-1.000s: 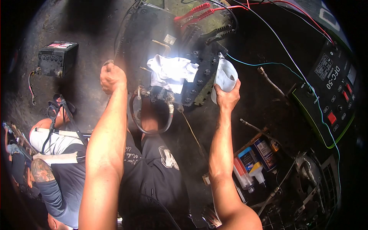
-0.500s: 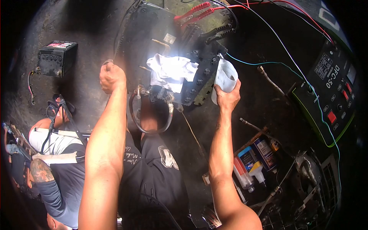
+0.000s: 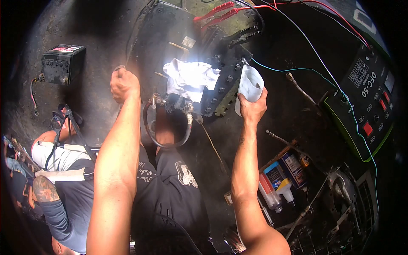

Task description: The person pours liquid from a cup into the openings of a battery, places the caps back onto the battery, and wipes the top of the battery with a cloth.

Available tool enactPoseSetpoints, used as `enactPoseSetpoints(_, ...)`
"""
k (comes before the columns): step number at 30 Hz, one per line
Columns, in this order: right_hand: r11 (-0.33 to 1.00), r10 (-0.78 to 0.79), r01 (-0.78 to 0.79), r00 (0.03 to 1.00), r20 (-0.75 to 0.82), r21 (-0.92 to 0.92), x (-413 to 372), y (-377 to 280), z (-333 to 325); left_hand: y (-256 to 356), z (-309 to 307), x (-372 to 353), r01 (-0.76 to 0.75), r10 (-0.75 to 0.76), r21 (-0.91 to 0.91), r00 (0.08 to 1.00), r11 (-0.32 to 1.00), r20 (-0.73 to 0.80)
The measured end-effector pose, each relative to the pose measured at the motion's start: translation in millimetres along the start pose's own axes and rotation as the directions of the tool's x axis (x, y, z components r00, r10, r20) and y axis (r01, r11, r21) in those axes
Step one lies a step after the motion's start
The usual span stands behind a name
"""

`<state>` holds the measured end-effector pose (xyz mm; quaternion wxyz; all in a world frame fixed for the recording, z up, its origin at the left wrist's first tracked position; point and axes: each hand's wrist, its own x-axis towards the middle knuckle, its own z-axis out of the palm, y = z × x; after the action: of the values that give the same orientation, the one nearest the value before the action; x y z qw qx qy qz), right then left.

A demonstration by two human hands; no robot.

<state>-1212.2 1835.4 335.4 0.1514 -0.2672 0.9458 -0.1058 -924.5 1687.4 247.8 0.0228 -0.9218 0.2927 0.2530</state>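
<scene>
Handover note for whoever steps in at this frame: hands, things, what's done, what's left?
Left hand: fist shut on a thin cable at the large battery's left edge.
Right hand: holds the white jug, tipped, spout at the battery's row of caps.
White rag lies on the battery top; charger stands to the right.
Done: spout is at the caps.
Left: jug not yet set down; whether liquid flows cannot be told.

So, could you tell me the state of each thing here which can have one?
left hand: shut around a thin cable
right hand: gripping the jug from below
jug: tilted, spout toward the big battery
rag: crumpled, lying on the big battery
small battery: upright, standing apart
charger: wires plugged in, on or off unclear
</scene>
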Motion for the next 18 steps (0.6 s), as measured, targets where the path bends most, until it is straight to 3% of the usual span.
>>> enactPoseSetpoints(18, 1.0, 0.026, -0.026, 1.0, -0.006, -0.013, -1.1, -4.2, -5.6, 3.6, -4.9, -2.3, 0.005, -0.005, 0.01, 0.999, 1.0, 0.036)
